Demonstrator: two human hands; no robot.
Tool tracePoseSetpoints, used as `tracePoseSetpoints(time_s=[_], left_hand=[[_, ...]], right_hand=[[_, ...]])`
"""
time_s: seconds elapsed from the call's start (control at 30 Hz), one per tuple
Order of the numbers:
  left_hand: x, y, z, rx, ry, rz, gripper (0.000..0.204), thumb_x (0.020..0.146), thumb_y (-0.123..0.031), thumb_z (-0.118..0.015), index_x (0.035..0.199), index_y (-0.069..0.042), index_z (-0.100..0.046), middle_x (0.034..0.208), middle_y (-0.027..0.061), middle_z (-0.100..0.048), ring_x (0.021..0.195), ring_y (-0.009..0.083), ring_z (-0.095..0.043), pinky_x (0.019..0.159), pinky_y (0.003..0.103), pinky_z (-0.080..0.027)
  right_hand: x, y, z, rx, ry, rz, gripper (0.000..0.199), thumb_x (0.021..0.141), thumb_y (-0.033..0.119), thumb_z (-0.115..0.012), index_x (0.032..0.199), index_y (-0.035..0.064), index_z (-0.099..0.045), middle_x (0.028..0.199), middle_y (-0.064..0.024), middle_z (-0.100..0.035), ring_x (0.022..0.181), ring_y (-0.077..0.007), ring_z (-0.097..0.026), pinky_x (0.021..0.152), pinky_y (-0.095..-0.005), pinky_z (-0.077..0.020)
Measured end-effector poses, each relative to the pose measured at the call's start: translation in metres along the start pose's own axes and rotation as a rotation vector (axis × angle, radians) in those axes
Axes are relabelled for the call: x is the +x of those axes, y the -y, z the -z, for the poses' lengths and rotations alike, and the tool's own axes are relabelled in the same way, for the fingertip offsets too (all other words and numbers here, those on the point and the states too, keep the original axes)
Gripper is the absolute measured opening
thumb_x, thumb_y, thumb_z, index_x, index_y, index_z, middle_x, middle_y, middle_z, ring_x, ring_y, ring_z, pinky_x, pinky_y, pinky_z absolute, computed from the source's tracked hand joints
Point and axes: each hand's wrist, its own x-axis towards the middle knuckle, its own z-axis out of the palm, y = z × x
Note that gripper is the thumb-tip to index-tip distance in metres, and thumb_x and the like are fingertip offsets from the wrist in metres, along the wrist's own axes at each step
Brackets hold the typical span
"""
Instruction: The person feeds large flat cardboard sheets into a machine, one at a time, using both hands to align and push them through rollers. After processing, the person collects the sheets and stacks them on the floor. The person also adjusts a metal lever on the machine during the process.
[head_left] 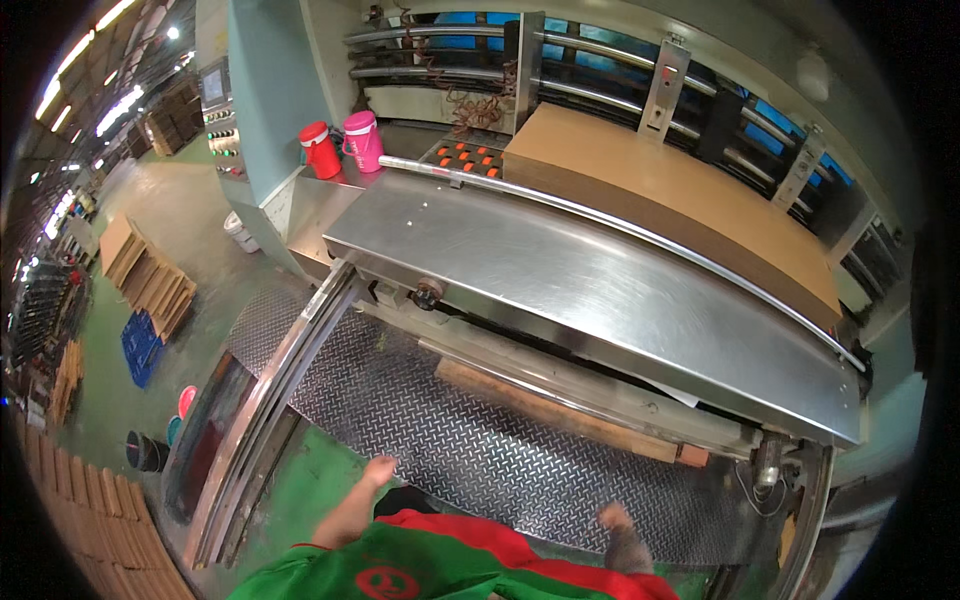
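My left hand [378, 471] hangs low in front of my body, over the edge of the dark diamond-plate step [430, 425]. It touches nothing that I can see, and its fingers are too small to make out. My right hand [615, 517] is farther right above the same step, blurred, with its fingers unclear. Beyond both hands stretches a long stainless steel table [560, 260] with a metal bar [640, 225] along its far side. A thick stack of brown cardboard sheets [660, 170] lies behind that bar, inside the machine.
A red jug [320, 152] and a pink jug [363, 140] stand left of the table, near a control panel [220, 120]. A metal rail [270, 400] runs along the left side. Cardboard stacks [150, 280] and a blue pallet [143, 348] lie on the green floor. A wooden board [550, 408] lies below the table.
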Motion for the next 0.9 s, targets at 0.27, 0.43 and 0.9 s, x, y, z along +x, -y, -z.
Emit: tracePoseSetpoints(time_s=[0.27,0.43,0.9], left_hand=[[0.023,-0.075,0.093,-0.139,-0.643,-0.678,0.029,0.087,-0.012,-0.076,0.116,-0.009,-0.071,0.133,0.0199,-0.065,0.125,0.0416,-0.062,0.106,0.049,-0.053],[0.057,-0.011,0.274,0.015,-1.128,-0.492,0.055,0.089,-0.028,-0.077,0.135,-0.003,-0.061,0.152,0.0254,-0.052,0.146,0.0454,-0.045,0.127,0.06,-0.027],[0.086,0.071,0.37,0.186,-0.647,-0.241,0.056,0.095,-0.052,-0.073,0.117,-0.002,-0.06,0.119,0.0237,-0.07,0.105,0.0452,-0.071,0.089,0.056,-0.057]], right_hand=[[0.052,0.172,0.164,0.865,-0.792,0.247,0.03,0.105,0.022,-0.058,0.112,-0.0034,-0.071,0.094,-0.0112,-0.074,0.087,-0.021,-0.072,0.081,-0.0363,-0.0566],[0.002,0.319,-0.009,0.218,-0.643,0.418,0.014,0.093,0.011,-0.065,0.103,0.0044,-0.073,0.094,-0.0119,-0.075,0.089,-0.0306,-0.071,0.081,-0.0443,-0.0568],[-0.122,0.394,-0.174,0.254,-0.165,-0.037,0.045,0.102,0.042,-0.061,0.119,0.003,-0.077,0.114,-0.0246,-0.077,0.111,-0.0431,-0.073,0.095,-0.0488,-0.0576]])
